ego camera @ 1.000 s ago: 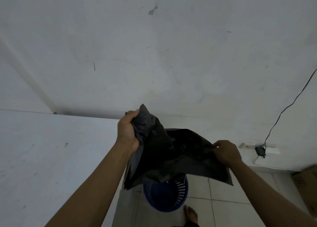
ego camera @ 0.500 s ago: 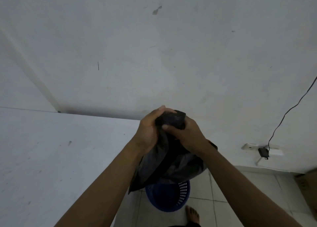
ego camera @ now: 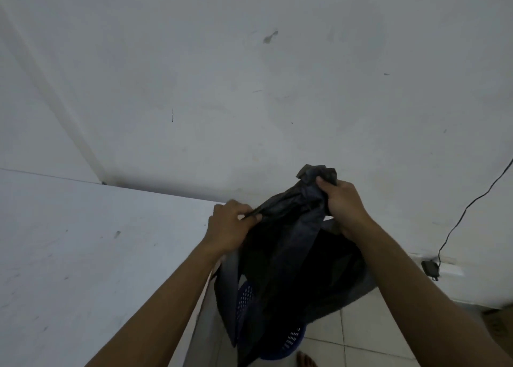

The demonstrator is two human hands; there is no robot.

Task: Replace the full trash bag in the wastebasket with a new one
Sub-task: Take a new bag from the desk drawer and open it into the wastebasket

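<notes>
Black bag [ego camera: 291, 255] above the blue wastebasket [ego camera: 290, 339]: left hand [ego camera: 230, 227] and right hand [ego camera: 344, 202], fingers [ego camera: 249, 217] clenched on its edge, have parted, opening it.

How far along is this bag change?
Done: the blue wastebasket shows a bare perforated wall, so the old bag seems out. In hand: the left hand and right hand grip a bunched black trash bag above it. Remaining: open the bag, lower it in, fold its edge over the rim.

The left forearm [ego camera: 166, 297] and right forearm [ego camera: 410, 277] are seen bare to the wrists, the left hand [ego camera: 231, 225] and right hand [ego camera: 342, 202] are left uncovered, and a bare foot [ego camera: 305, 360] is glimpsed at the bottom edge.
</notes>
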